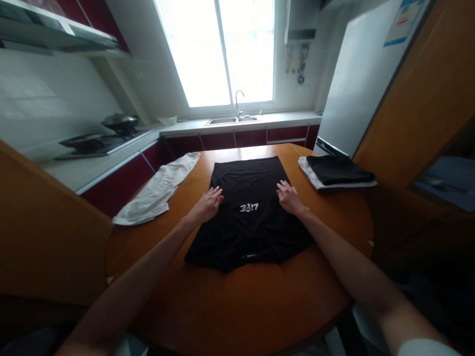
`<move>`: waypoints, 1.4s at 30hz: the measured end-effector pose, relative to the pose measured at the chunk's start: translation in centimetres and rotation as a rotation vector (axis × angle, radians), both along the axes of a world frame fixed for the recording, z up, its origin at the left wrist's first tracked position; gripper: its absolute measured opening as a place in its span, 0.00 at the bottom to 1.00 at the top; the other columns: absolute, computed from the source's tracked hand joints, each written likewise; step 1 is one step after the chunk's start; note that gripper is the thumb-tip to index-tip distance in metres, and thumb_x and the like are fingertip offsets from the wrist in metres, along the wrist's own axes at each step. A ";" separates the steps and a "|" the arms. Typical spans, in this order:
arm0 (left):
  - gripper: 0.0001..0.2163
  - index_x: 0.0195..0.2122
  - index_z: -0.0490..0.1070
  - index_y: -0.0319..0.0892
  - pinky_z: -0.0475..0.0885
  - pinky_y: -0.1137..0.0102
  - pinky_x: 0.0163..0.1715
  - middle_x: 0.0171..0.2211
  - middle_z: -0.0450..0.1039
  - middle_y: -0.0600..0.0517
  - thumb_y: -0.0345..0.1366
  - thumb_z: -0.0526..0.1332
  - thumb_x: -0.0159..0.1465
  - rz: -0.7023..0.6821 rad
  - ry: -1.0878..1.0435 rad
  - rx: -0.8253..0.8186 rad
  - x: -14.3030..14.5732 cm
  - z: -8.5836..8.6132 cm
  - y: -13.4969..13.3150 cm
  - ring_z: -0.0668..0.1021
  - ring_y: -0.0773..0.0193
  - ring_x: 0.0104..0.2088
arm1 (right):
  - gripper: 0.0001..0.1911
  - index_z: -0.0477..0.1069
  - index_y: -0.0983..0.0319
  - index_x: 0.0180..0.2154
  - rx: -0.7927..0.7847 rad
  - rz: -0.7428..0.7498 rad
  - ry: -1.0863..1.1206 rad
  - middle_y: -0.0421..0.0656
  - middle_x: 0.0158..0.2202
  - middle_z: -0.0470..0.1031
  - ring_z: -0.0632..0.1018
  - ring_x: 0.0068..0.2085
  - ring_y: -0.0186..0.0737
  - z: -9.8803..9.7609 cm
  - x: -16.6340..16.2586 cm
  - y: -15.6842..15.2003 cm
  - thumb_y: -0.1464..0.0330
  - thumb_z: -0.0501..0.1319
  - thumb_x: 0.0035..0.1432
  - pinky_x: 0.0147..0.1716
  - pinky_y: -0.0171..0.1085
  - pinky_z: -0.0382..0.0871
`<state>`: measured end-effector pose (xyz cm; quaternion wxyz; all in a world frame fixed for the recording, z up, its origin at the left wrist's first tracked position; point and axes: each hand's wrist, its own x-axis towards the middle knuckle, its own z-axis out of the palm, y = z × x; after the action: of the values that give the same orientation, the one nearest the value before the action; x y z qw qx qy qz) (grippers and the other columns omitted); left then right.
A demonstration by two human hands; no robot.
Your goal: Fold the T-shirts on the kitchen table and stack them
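Note:
A black T-shirt lies spread on the wooden table in front of me, its long sides slanting outward toward my end. White lettering marks its middle, and a small pale mark shows near its closest edge. My left hand rests on the shirt's left edge, fingers stretched out. On the opposite edge, my right hand lies with its fingers extended over the cloth. Neither hand grips the fabric, as far as I can see.
A white garment lies along the left side of the round wooden table. Folded dark and white clothes are stacked at the right. Beyond are a sink, a stove with pans and a refrigerator.

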<state>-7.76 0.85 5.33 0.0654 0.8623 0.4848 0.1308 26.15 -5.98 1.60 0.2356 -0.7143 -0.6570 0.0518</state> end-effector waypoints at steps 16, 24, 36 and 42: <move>0.31 0.70 0.57 0.38 0.47 0.54 0.71 0.73 0.49 0.44 0.51 0.49 0.72 -0.089 0.078 0.001 -0.1 -4.4 -3.8 0.50 0.50 0.73 | 0.38 0.48 0.71 0.72 -0.225 0.076 -0.144 0.58 0.74 0.43 0.44 0.74 0.54 -1.4 -5.4 -3.2 0.51 0.44 0.72 0.69 0.59 0.40; 0.31 0.71 0.54 0.39 0.48 0.53 0.70 0.73 0.48 0.44 0.51 0.46 0.73 -0.094 0.035 0.040 0.0 -3.9 -3.8 0.49 0.52 0.73 | 0.41 0.46 0.70 0.72 -0.118 0.029 -0.134 0.56 0.75 0.40 0.43 0.74 0.51 -1.2 -4.4 -2.8 0.48 0.37 0.71 0.69 0.59 0.38; 0.32 0.71 0.55 0.37 0.49 0.50 0.70 0.72 0.50 0.41 0.54 0.44 0.73 -0.046 0.042 0.012 0.1 -4.0 -3.6 0.51 0.49 0.73 | 0.43 0.45 0.71 0.72 -0.127 -0.036 -0.131 0.55 0.75 0.40 0.42 0.74 0.51 -1.2 -3.8 -2.5 0.46 0.38 0.71 0.69 0.60 0.36; 0.32 0.71 0.55 0.35 0.49 0.50 0.70 0.72 0.51 0.38 0.52 0.48 0.73 -0.002 0.078 0.029 0.1 -4.3 -3.3 0.52 0.49 0.72 | 0.39 0.48 0.69 0.72 -0.160 -0.020 -0.152 0.56 0.74 0.43 0.44 0.74 0.52 -1.5 -3.7 -2.6 0.49 0.40 0.72 0.68 0.62 0.36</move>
<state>-7.62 -2.41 1.01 0.0338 0.8680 0.4843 0.1041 22.40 -8.56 0.14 0.1275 -0.7392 -0.6596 0.0474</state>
